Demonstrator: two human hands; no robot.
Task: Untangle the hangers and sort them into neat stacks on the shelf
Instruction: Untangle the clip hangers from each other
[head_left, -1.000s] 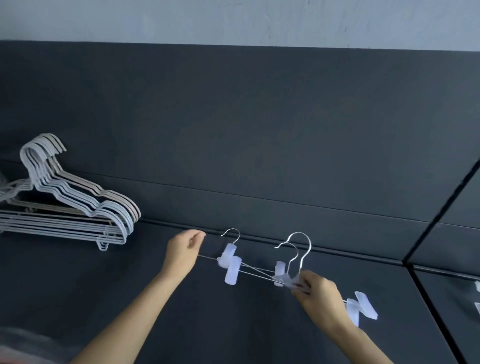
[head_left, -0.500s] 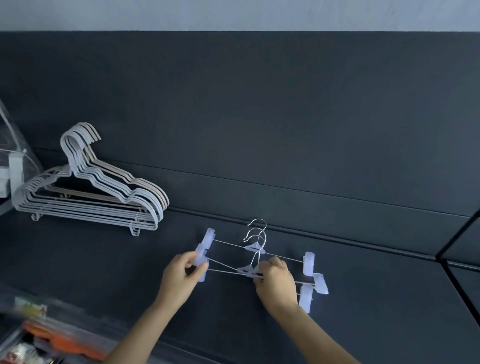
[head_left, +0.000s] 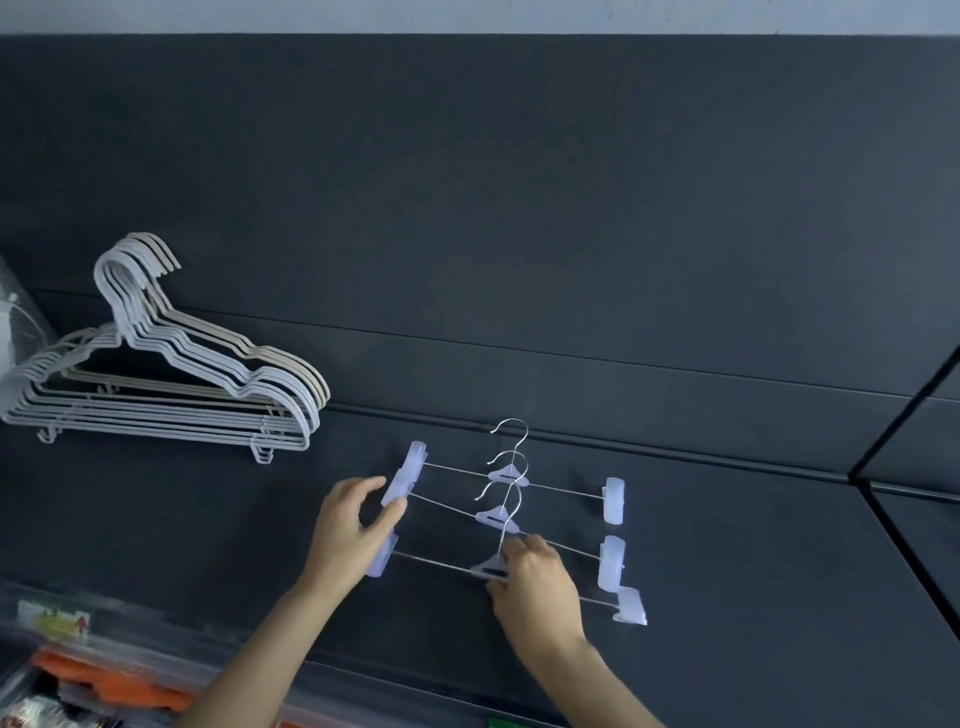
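Wire clip hangers (head_left: 506, 474), three, fanned flat on dark shelf (head_left: 727, 571), near centre.
Left hand (head_left: 356, 530) gripping left-end clips; right hand (head_left: 537, 587) pinching nearest hanger's middle piece. Stacked white hangers (head_left: 280, 387) far left, well apart.

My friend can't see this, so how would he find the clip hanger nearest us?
Look at the dark shelf, right of the white stack, where three clip hangers lie. It is the nearest hanger, the only one the right hand pinches.
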